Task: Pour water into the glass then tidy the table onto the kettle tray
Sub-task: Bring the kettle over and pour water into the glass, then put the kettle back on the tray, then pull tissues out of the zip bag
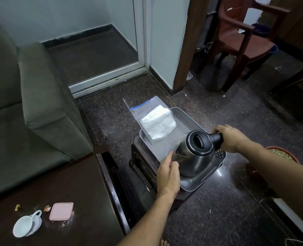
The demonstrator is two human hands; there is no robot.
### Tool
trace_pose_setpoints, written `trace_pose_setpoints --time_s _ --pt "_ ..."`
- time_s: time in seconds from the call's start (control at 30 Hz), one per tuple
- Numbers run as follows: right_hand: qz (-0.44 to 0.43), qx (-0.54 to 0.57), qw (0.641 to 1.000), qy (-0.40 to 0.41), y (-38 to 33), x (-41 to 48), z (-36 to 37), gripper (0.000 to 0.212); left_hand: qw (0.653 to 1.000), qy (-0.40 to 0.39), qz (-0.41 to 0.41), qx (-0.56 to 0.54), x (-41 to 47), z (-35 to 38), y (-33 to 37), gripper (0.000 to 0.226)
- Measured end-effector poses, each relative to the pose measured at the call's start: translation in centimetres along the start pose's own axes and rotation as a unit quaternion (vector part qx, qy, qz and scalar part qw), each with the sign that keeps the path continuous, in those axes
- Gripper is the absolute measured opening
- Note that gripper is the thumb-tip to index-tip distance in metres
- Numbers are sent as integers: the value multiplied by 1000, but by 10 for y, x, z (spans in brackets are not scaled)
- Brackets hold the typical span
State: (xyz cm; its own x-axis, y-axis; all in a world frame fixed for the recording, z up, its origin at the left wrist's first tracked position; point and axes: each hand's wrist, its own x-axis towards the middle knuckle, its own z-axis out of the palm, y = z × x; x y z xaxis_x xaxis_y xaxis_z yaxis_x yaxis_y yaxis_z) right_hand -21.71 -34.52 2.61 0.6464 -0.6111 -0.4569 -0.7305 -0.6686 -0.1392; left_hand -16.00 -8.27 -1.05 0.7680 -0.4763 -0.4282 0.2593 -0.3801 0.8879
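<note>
A steel kettle (191, 157) with a black lid is tilted over the grey perforated tray (188, 118), spout toward my left. My right hand (230, 137) grips its black handle. My left hand (168, 173) is curled around a clear glass (174, 157), faint and hard to make out, held right at the spout. The tray sits on a small dark stool (143, 157). A zip bag of white tissues (157, 124) lies across the tray's far end. On the dark table (76, 183) at lower left are a tipped white cup on a saucer (25, 225), a pink square lid (61, 211) and two sweet wrappers (17, 207).
A green sofa (31, 103) stands to the left behind the table. A red plastic chair (239, 38) is at the upper right. A round bowl of grains (282, 153) sits on the dark floor to the right of my right arm. A glass door is at the back.
</note>
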Motion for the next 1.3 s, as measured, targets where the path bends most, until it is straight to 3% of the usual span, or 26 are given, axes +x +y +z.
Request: trace_pose_setpoints --time_s 0.1,0.2,0.3,0.43,0.67,0.9,1.1,1.3 --pt "42 -128 989 -55 -13 -6 -24 56 1000 17 -3 13 5 -20 0 46" --pt "42 -136 990 -14 -42 -15 -49 55 999 47 -2 19 10 -48 6 45" --pt "-20 -73 993 89 -85 -23 -60 44 997 78 13 23 21 -75 19 42" --pt "-142 -46 981 120 -150 -23 -55 38 992 119 24 34 49 -93 38 37" --pt "-216 -81 971 65 -221 35 -37 44 987 159 -3 34 114 -91 60 35" --pt "-248 -127 960 35 -245 112 -24 50 974 217 -35 46 196 -85 63 35" --pt "-327 -176 928 18 -263 155 -8 55 969 241 -35 35 245 -82 70 39" --pt "-369 -255 893 31 -275 166 -6 35 962 269 4 50 246 -78 62 19"
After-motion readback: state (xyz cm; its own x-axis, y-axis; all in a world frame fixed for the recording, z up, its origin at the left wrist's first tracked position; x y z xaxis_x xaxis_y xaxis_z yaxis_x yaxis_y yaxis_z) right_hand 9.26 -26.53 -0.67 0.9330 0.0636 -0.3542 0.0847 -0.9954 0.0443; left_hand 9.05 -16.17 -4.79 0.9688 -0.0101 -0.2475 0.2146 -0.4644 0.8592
